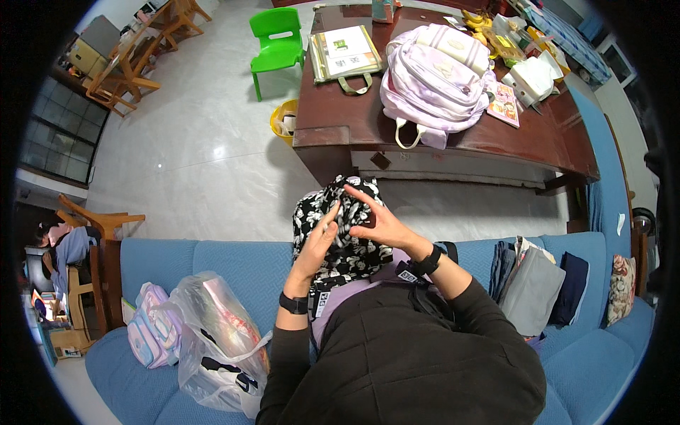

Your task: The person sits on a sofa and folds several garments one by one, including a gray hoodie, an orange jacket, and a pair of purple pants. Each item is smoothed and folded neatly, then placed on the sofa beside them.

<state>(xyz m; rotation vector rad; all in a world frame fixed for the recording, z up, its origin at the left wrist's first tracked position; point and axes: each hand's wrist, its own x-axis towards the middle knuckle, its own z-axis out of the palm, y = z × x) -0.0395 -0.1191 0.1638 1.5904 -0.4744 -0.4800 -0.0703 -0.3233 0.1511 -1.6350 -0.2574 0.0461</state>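
A black cloth with a white cartoon print [353, 255] lies over my lap, and its middle is bunched up and blurred. My left hand [317, 245] is at the left side of this bunch, fingers nearly straight; whether it pinches any cloth cannot be made out. On the other side, my right hand [385, 223] has its thumb and forefinger spread apart beside the bunch. Each wrist carries a black band with a tag bearing a printed code. Light purple trousers [332, 308] show under the cloth.
Left on the blue sofa [159, 260] are a pastel backpack [155, 326] and a clear plastic bag [215, 340] of clothes. Folded garments [531, 287] lie right. Ahead, a wooden table [329, 114] holds a lilac backpack [438, 79] and a document bag [345, 53]. A person [71, 249] sits far left.
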